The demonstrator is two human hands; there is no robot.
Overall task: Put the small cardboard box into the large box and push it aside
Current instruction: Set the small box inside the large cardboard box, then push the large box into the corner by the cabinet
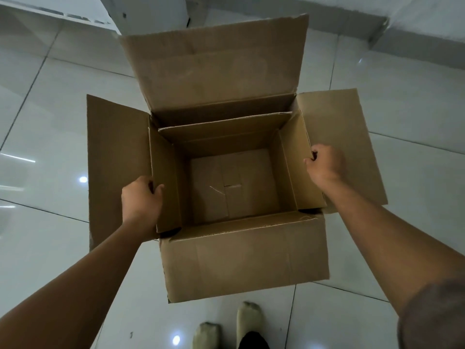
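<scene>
The large cardboard box [244,258] stands on the floor in front of me, its left, right and far flaps spread outward. Inside its opening sits the small cardboard box [231,182], open at the top, with its own flaps standing up along the large box's walls. My left hand [142,197] is closed on the small box's left flap at the large box's left rim. My right hand [324,162] is closed on the small box's right flap at the right rim. The small box's bare bottom shows taped seams.
Glossy white floor tiles [50,122] surround the box. A white wall base [377,28] runs along the back right and a white cabinet [151,11] stands behind the far flap. My two socked feet [249,316] are just below the box's near wall.
</scene>
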